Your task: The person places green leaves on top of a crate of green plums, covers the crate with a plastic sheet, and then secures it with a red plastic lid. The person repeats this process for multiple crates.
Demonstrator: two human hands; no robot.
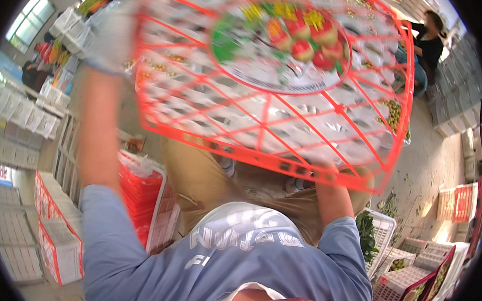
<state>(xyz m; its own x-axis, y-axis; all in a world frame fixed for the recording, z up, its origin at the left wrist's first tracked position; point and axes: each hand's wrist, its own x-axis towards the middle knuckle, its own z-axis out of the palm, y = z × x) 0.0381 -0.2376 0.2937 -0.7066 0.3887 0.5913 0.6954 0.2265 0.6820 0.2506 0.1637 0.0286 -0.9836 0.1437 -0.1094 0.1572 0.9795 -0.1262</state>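
Note:
A red plastic lattice crate lid (264,126) is held up in front of me, tilted. It bears an oval label printed with red and green fruit. My left hand (112,40), in a white glove and blurred, grips the lid's left edge. My right forearm reaches up to the lid's near right corner. Of my right hand (325,168), only a blurred part shows through the lattice, so its grip is unclear. Behind the lid lies a white sheet-like surface with many dark gaps, mostly hidden. Small green fruit (394,114) shows at its right side.
By my left leg stands a stack of bright red plastic pieces (142,198) in clear wrap. White crates with red lids (60,240) are further left. A white crate with leaves (378,233) is at my right. A person (429,41) is at the far right.

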